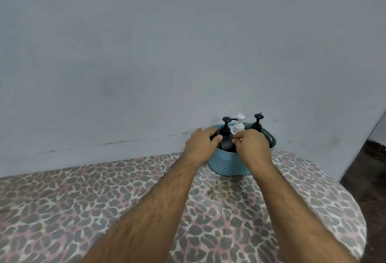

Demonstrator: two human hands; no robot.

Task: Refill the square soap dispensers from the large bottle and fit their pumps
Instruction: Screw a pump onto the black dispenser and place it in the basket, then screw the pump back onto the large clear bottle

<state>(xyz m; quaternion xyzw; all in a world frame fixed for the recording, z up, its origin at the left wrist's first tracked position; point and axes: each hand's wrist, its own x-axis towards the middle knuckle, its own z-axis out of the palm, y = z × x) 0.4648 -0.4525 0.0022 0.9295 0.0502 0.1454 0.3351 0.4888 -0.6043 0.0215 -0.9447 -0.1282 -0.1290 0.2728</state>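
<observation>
Both forearms are extending over the leopard-print cover [229, 216] to the teal basket [229, 164]. The left hand [201, 144] and right hand [253, 145] are curling around the front black dispenser [226, 137] inside it. Behind are standing a white pump bottle [239, 125] and a second black dispenser [257, 124].

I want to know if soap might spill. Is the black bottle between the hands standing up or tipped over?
Standing up. The black bottle sits in the blue basket with its pump pointing straight up, both hands touching it.
</observation>
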